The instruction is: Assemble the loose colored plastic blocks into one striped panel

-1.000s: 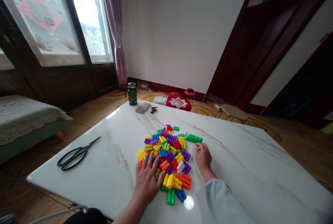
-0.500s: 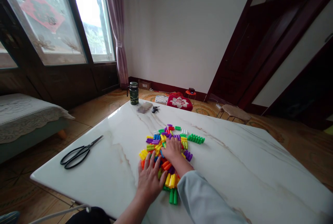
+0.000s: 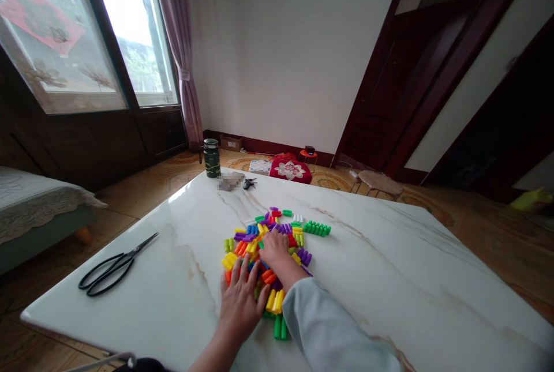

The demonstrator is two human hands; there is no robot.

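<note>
A heap of small plastic blocks (image 3: 264, 233) in several colours lies in the middle of the white marble table (image 3: 389, 280). My left hand (image 3: 240, 303) rests flat on the near left side of the heap, fingers spread. Over the middle of the heap, my right hand (image 3: 274, 248) has its fingers curled down into the blocks; what it grips is hidden. A row of joined green blocks (image 3: 317, 228) lies at the far right edge of the heap, apart from both hands.
Black scissors (image 3: 115, 265) lie on the table's left side. A dark green flask (image 3: 212, 158), a blurred small item (image 3: 229, 181) and keys (image 3: 248, 183) sit at the far edge. A bed (image 3: 38, 210) is on the left, with a red cushion (image 3: 290, 170) and stools beyond the table.
My right hand has moved from the right side of the heap onto its middle and curled into the blocks. The left hand stays flat on the near side. The view has shifted slightly.
</note>
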